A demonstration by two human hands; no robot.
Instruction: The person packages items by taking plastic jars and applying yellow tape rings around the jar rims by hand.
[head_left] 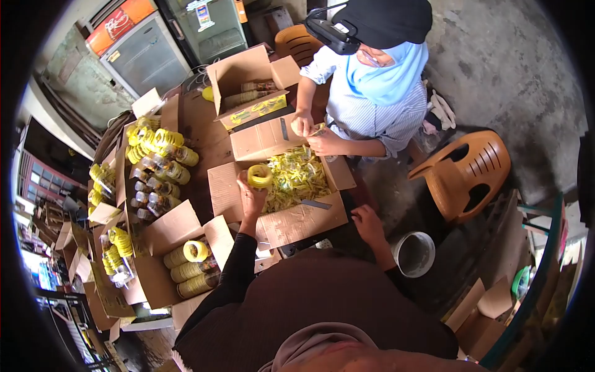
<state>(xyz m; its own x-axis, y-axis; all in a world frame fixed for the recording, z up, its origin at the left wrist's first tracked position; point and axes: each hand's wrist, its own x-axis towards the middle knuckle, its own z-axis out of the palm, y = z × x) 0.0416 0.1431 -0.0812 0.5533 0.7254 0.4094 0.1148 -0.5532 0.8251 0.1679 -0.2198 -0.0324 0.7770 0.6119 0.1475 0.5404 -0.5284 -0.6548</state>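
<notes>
head view, cardboard boxes on brown table, concrete floor

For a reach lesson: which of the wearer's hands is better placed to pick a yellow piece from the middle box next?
Likely the right hand: it looks empty, near the box; the left hand holds a yellow ring-shaped item.

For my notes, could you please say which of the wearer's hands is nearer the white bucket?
Right: in view, the right hand is up-left of the white bucket; the left hand is farther left, holding a yellow item.
</notes>
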